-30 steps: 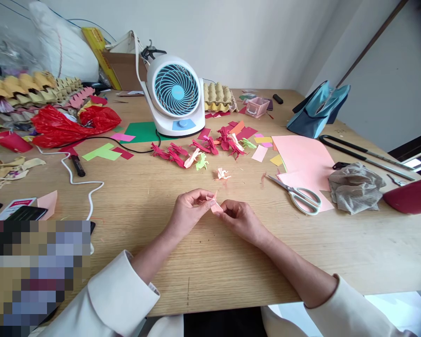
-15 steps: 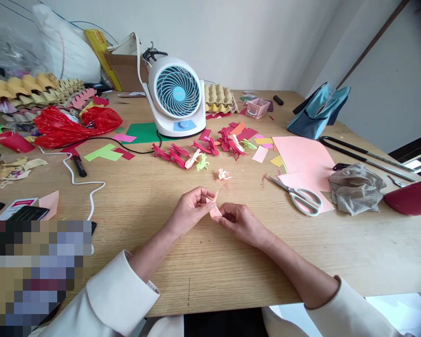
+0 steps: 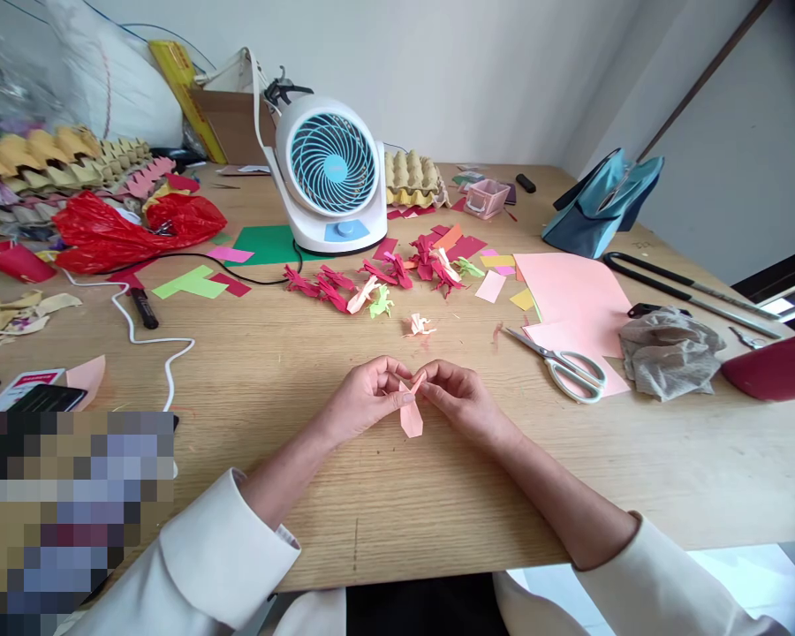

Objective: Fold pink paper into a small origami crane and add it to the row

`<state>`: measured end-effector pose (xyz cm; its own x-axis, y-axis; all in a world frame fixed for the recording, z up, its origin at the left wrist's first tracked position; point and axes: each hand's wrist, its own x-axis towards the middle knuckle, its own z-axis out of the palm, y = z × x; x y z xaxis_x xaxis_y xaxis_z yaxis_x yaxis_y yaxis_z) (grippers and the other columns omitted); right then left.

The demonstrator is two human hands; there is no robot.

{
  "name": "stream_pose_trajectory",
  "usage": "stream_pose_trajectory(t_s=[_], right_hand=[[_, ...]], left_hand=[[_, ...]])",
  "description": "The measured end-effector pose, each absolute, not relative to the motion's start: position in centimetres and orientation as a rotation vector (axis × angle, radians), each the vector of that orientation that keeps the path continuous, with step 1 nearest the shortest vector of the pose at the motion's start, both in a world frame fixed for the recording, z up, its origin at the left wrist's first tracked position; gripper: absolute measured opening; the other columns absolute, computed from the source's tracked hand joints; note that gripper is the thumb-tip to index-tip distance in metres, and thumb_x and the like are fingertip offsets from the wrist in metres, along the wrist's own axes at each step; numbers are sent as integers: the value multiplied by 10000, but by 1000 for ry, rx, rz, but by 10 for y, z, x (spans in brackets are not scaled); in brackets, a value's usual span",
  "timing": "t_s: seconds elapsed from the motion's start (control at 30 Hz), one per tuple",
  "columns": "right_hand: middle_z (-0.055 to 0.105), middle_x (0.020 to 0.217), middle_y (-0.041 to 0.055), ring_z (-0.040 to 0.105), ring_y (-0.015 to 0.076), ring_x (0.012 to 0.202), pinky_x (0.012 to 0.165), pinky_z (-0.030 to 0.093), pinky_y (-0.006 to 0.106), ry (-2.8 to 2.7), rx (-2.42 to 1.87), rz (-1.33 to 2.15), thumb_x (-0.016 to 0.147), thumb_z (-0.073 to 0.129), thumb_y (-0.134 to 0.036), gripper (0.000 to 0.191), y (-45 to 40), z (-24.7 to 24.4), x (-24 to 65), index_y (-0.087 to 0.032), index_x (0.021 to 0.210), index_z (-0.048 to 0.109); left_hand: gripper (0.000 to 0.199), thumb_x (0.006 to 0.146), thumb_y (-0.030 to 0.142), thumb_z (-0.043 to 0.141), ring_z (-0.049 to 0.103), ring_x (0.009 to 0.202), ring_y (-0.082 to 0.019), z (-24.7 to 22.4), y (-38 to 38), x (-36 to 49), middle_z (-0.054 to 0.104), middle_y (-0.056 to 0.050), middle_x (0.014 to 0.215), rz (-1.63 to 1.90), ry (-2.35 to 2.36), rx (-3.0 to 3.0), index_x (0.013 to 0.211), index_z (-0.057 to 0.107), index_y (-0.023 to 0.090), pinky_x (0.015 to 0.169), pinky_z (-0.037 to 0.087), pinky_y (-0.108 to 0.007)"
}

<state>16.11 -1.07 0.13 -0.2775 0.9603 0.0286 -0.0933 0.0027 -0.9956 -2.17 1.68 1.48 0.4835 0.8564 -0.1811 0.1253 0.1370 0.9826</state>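
The left hand [image 3: 369, 402] and right hand [image 3: 460, 397] both pinched the small folded pink paper [image 3: 412, 419] above the brown wooden worktop [image 3: 344, 512]. Its wide end now pointed down toward the person, not toward the right hand.

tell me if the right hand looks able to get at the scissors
Probably yes: only bare table lies between the right hand and the scissors, and nothing covers them, though that hand is pinching the folded pink paper.
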Motion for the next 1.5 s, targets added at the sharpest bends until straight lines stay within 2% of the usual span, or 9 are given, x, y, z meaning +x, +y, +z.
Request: stream_pose_trajectory(t_s=[0.3, 0.53, 0.7, 1.1, 1.5], right_hand=[[617, 765, -2, 572, 136, 704, 699, 474, 290, -1344, -954, 1424, 827, 687, -425, 247, -10, 0, 160, -201, 898, 610], [592, 756, -4, 553, 129, 701, 687, 461, 278, -1359, -999, 1433, 818, 687, -389, 221, -10, 1, 160, -191, 829, 590], [603, 795, 5, 562, 131, 739, 725, 467, 286, -1355, -1004, 1480, 850, 656, -341, 165, -12, 6, 161, -182, 872, 617], [591, 761, 0, 544, 130, 704, 688, 450, 275, -1334, -1024, 1478, 822, 661, -353, 179, -12, 2, 159, -187, 818, 592], [551, 700, -26, 501, 110, 618, 602, 400, 251, -1458, -1167, 1358, 780, 576, -199, 32, -13, 1, 158, -185, 802, 556]], left_hand=[[327, 746, 304, 743, 623, 673, -129, 12, 17, -24, 654, 12, 719, 655, 969, 1386, 987, 584, 151, 683, 449, -259], [338, 748, 316, 745, 602, 650, -121, 10, 18, -24, 634, 25, 696, 643, 971, 1412, 997, 588, 149, 645, 421, -245], [358, 745, 328, 755, 614, 667, -126, 10, 17, -25, 647, 21, 713, 647, 960, 1371, 1008, 590, 151, 670, 429, -251], [372, 754, 351, 757, 609, 677, -126, 6, 17, -25, 647, 5, 739, 625, 962, 1366, 1022, 594, 151, 678, 437, -255], [267, 713, 322, 753, 561, 627, -107, 12, 12, -19, 622, 6, 701, 677, 1005, 1401, 840, 599, 145, 601, 414, -224]])
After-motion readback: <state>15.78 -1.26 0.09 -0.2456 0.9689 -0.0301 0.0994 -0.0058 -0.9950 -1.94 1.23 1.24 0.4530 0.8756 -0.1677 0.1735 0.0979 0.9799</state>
